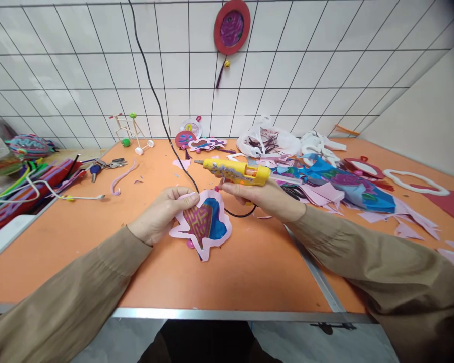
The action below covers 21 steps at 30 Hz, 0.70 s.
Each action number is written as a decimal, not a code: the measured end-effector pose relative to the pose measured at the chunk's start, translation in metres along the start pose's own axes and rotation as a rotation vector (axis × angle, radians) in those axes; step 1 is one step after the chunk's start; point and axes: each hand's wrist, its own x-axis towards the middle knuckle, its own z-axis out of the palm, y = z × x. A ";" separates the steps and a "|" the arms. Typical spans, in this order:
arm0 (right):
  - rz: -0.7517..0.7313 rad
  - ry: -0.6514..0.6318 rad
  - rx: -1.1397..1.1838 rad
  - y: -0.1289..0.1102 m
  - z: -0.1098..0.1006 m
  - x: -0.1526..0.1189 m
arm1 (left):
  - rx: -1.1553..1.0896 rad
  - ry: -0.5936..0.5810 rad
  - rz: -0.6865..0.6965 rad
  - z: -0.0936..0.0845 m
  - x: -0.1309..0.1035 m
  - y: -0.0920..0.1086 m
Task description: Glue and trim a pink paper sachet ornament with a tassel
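Note:
My left hand [170, 209] pinches the upper left edge of a pink-bordered fabric ornament [200, 224], thumb on its front. Patterned purple-and-gold cloth and blue cloth fill its wavy frame, and a pink bead [190, 244] shows at its lower edge. In my right hand [259, 196] is a yellow hot glue gun [232, 171], its nozzle pointing left above the ornament and a clear glue stick [285, 179] sticking out of its back. The fingers on the handle are partly hidden. Between gun and ornament, a small pink bead [217, 188] sits by the ornament's top edge.
A black cord [151, 83] hangs down across the wall to the table [136, 272]. Blue fabric [348, 184] and pink scraps [321, 194] lie right, near a white plastic bag [267, 141]. Keys [113, 164] and pipe cleaners [53, 186] lie left. Finished-looking ornaments [185, 138] rest at the back.

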 end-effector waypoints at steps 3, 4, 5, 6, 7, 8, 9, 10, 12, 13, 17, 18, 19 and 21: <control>0.043 0.068 0.046 0.000 -0.001 0.000 | 0.000 -0.011 -0.002 -0.001 0.001 0.000; 0.052 0.076 0.064 0.001 -0.001 0.001 | -0.003 -0.007 0.000 -0.001 0.001 0.000; 0.053 0.075 0.092 0.002 -0.001 0.001 | -0.007 -0.003 0.001 -0.001 0.001 0.000; 0.050 0.061 0.129 0.003 0.000 0.002 | -0.009 -0.006 -0.002 -0.001 0.001 0.000; 0.045 0.037 0.170 0.004 0.000 0.003 | -0.009 -0.015 -0.012 0.000 0.000 0.001; 0.040 0.006 0.209 0.004 0.001 0.003 | -0.005 -0.027 -0.026 0.001 0.000 0.001; 0.034 -0.027 0.241 0.004 0.002 0.004 | -0.003 -0.033 -0.038 0.001 -0.001 0.001; 0.030 -0.058 0.262 0.004 0.003 0.003 | -0.003 -0.029 -0.044 0.002 -0.001 0.001; 0.033 -0.085 0.266 0.002 0.006 0.002 | -0.014 0.008 -0.037 0.004 -0.001 0.001; 0.042 -0.076 0.253 0.001 0.007 0.001 | -0.021 0.027 -0.031 0.005 -0.001 0.002; 0.090 -0.029 0.201 -0.004 0.011 -0.002 | -0.028 0.030 -0.029 0.008 -0.001 0.002; 0.098 -0.031 0.194 -0.004 0.012 -0.003 | -0.016 0.037 -0.022 0.008 0.000 0.002; 0.101 -0.035 0.185 -0.004 0.012 -0.004 | 0.008 0.053 -0.017 0.008 0.000 0.002; 0.102 -0.041 0.160 -0.004 0.013 -0.004 | 0.084 0.100 -0.026 0.008 0.000 0.002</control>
